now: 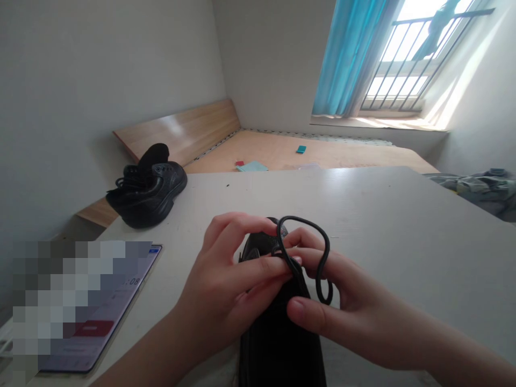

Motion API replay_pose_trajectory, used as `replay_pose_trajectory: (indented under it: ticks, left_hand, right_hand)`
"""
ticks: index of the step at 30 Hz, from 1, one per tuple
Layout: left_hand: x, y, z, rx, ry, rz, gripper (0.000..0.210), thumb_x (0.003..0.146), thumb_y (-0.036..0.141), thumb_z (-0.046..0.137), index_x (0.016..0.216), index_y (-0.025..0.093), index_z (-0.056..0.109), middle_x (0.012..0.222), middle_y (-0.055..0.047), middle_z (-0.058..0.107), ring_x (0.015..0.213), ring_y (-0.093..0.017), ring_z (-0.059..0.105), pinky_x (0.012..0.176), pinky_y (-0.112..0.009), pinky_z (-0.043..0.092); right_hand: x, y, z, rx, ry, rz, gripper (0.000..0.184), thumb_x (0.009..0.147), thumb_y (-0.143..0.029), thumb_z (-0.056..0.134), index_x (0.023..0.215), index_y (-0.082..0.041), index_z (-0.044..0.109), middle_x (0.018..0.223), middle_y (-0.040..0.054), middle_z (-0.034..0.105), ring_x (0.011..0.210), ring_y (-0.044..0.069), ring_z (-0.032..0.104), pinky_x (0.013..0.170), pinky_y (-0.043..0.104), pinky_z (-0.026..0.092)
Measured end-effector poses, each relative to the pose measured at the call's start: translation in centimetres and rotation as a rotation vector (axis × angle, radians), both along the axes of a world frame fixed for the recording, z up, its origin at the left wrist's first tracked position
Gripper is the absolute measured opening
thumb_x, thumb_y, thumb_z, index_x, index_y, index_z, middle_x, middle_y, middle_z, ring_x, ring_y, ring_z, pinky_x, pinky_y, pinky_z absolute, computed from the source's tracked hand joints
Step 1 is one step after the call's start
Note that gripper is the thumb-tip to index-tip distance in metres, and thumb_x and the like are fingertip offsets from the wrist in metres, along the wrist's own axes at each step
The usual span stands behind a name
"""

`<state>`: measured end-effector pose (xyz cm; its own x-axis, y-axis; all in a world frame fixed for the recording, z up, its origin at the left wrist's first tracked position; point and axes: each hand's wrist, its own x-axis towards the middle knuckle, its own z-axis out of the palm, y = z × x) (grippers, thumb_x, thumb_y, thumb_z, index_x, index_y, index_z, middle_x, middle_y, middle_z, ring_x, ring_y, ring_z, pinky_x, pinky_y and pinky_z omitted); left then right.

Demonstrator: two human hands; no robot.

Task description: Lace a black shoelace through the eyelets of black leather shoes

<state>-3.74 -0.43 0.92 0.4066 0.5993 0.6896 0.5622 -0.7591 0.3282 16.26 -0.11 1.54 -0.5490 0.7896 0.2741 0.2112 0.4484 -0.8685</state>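
Note:
A black shoe [278, 333] lies on the white table in front of me, its toe pointing away and partly hidden by my hands. Over its upper, my left hand [237, 269] pinches the black shoelace [304, 219] between thumb and fingers. The lace rises in a loose loop across both hands. My right hand [334, 285] rests against the shoe's right side, fingers curled at the lacing and thumb apart over the opening. Whether its fingertips grip the lace is hidden.
A second black shoe [151, 188] stands at the table's far left edge. A phone [108, 306] lies at the left, partly pixelated. Beyond the white table [379, 215] is a bed surface [342, 156] with small items on it. Clothes [479, 188] lie at the right.

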Motion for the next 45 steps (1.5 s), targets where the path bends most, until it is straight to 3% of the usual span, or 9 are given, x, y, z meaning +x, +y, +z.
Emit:
replay_pose_trajectory:
  ticks: [4, 8, 12, 17, 25, 30, 36, 41, 45]
  left_hand:
    - [0.3, -0.4, 0.0, -0.058, -0.007, 0.051, 0.018, 0.082, 0.020, 0.069, 0.097, 0.029, 0.065, 0.115, -0.005, 0.053, 0.111, -0.025, 0.047, 0.100, -0.041, 0.041]
    - [0.1, -0.5, 0.4, -0.320, -0.039, -0.017, 0.056, 0.072, 0.019, 0.069, 0.123, 0.028, 0.047, 0.129, -0.008, 0.044, 0.122, -0.027, 0.042, 0.103, -0.041, 0.040]
    - [-0.4, -0.4, 0.7, -0.637, 0.102, -0.103, 0.058, 0.062, 0.013, 0.063, 0.115, 0.025, 0.042, 0.114, -0.005, 0.050, 0.102, -0.023, 0.051, 0.088, -0.037, 0.048]
    - [-0.2, -0.2, 0.9, -0.680, 0.105, -0.016, 0.040, 0.059, 0.011, 0.055, 0.096, 0.024, 0.047, 0.099, -0.002, 0.052, 0.091, -0.021, 0.050, 0.080, -0.035, 0.045]
    - [0.0, 0.0, 0.8, -0.663, 0.006, 0.064, 0.028, 0.073, 0.025, 0.061, 0.100, 0.024, 0.056, 0.091, -0.001, 0.057, 0.086, -0.021, 0.054, 0.079, -0.036, 0.043]
    - [-0.1, 0.0, 0.5, -0.678, 0.020, 0.125, 0.024, 0.077, 0.036, 0.062, 0.097, 0.024, 0.056, 0.078, 0.002, 0.053, 0.074, -0.019, 0.053, 0.074, -0.036, 0.042]
    - [0.0, 0.2, 0.7, -0.702, -0.014, 0.162, 0.019, 0.076, 0.039, 0.063, 0.084, 0.022, 0.057, 0.073, 0.002, 0.051, 0.072, -0.019, 0.053, 0.071, -0.034, 0.041]
    - [0.1, 0.3, 1.1, -0.758, -0.018, 0.211, 0.019, 0.078, 0.041, 0.062, 0.077, 0.023, 0.059, 0.067, 0.003, 0.049, 0.067, -0.017, 0.052, 0.067, -0.032, 0.039]
    - [0.2, 0.4, 1.3, -0.767, 0.008, 0.218, 0.021, 0.077, 0.043, 0.063, 0.074, 0.022, 0.060, 0.068, 0.002, 0.051, 0.066, -0.017, 0.052, 0.065, -0.032, 0.038]
  right_hand:
    - [-0.5, 0.5, -0.4, -0.247, 0.117, 0.003, 0.019, 0.089, -0.039, 0.061, 0.085, -0.022, 0.066, 0.095, 0.0037, 0.063, 0.087, 0.016, 0.062, 0.077, 0.025, 0.053]
    - [0.4, 1.8, -0.7, -0.466, 0.189, -0.281, 0.041, 0.085, -0.060, 0.059, 0.081, -0.020, 0.067, 0.082, 0.0045, 0.061, 0.074, 0.016, 0.055, 0.064, 0.026, 0.048]
    - [2.1, 3.1, -0.2, -0.173, 0.120, -0.582, 0.040, 0.087, -0.056, 0.056, 0.070, -0.020, 0.062, 0.071, 0.0038, 0.055, 0.070, 0.017, 0.050, 0.061, 0.029, 0.041]
    - [3.4, 4.0, 0.8, -0.002, 0.019, -0.677, 0.041, 0.091, -0.051, 0.050, 0.063, -0.021, 0.049, 0.058, 0.0012, 0.050, 0.054, 0.014, 0.045, 0.050, 0.028, 0.035]
    - [4.8, 6.0, -1.8, 0.007, -1.134, -0.490, 0.039, 0.092, -0.045, 0.038, 0.068, -0.021, 0.058, 0.077, 0.0094, 0.068, 0.069, 0.024, 0.061, 0.056, 0.033, 0.036]
    - [8.1, 7.8, -3.2, -0.036, -1.287, -0.549, 0.034, 0.088, -0.041, 0.044, 0.069, -0.020, 0.062, 0.084, 0.0137, 0.072, 0.073, 0.031, 0.066, 0.053, 0.034, 0.035]
    - [8.5, 8.6, -2.4, 0.061, -1.226, -0.542, 0.038, 0.088, -0.056, 0.045, 0.091, -0.022, 0.063, 0.098, 0.0096, 0.069, 0.085, 0.030, 0.064, 0.061, 0.036, 0.043]
    - [5.2, 5.7, -0.2, 0.474, -0.800, -0.504, 0.027, 0.092, -0.043, 0.046, 0.101, -0.023, 0.062, 0.107, 0.0088, 0.066, 0.100, 0.030, 0.060, 0.078, 0.041, 0.044]
    - [2.1, 1.2, 2.6, 0.446, -0.362, -0.082, 0.013, 0.092, -0.024, 0.051, 0.082, -0.023, 0.059, 0.079, 0.0026, 0.065, 0.072, 0.016, 0.060, 0.063, 0.028, 0.046]
